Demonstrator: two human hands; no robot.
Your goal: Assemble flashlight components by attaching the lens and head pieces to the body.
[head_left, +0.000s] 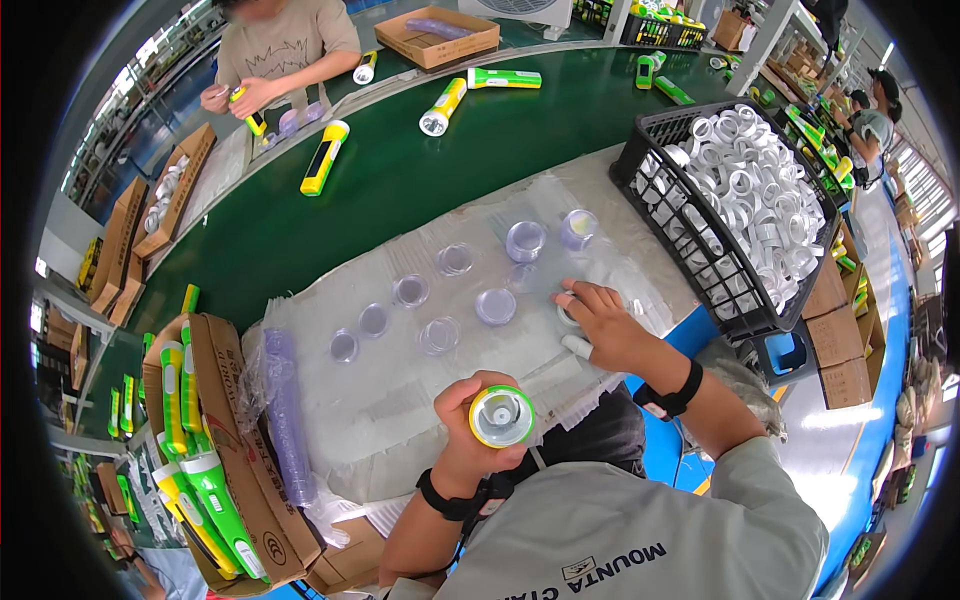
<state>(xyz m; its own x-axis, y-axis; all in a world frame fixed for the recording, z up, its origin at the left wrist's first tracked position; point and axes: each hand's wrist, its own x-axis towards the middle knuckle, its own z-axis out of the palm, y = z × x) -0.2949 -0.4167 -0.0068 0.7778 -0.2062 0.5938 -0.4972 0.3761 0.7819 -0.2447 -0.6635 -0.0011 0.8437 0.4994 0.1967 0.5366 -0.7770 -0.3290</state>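
Observation:
My left hand (463,430) is wrapped round a flashlight (502,416) with a green and yellow rim, its lamp end facing up. To the right, my right hand (608,328) rests low over the covered table, a white cover on its thumb. Its fingers and thumb close about a white ring (567,316), which they partly hide. Clear round lenses lie singly or in stacks on the sheet, including a stack (495,307) left of that hand, a taller stack (525,241) and another stack (578,229) behind it.
A black crate (735,290) full of white rings stands at right. At left are a carton (240,440) of flashlights and a purple-tinted wrapped roll (288,415). Beyond runs a green conveyor belt (390,180) carrying flashlights; across it, another person (290,50) handles one.

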